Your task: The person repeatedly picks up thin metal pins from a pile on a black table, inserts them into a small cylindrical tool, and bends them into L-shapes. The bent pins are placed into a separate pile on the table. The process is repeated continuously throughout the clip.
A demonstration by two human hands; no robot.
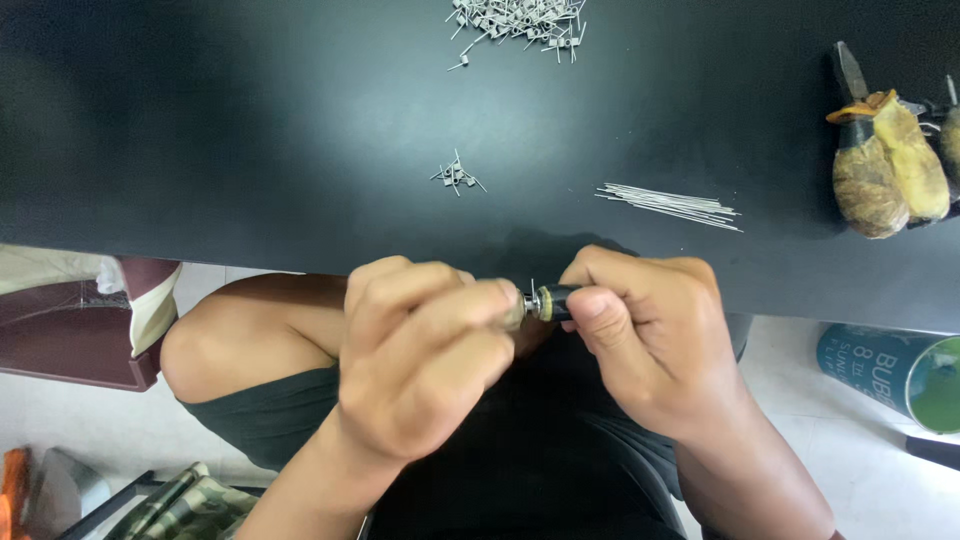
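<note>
Together, left hand (425,350) and right hand (640,325) grip one coiling tool (548,302).

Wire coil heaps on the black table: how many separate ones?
2: a big heap at the table's far edge, partly cut off by the frame, and a small heap nearer the middle.

Both hands meet at frame centre, just below the table edge. Left hand (425,350): fist-like, fingers curled tight, knuckles up, thumb and forefinger pinched toward 3 o'clock. Left forearm enters from 6 o'clock, angled up. Right hand (650,335): fingers curled, thumb (598,318) pressed forward toward 9 o'clock, pinching against forefinger. Right forearm comes in from 5 o'clock. Fingertips of the two hands nearly touch. Bare knee at 9 o'clock of left hand.
</note>
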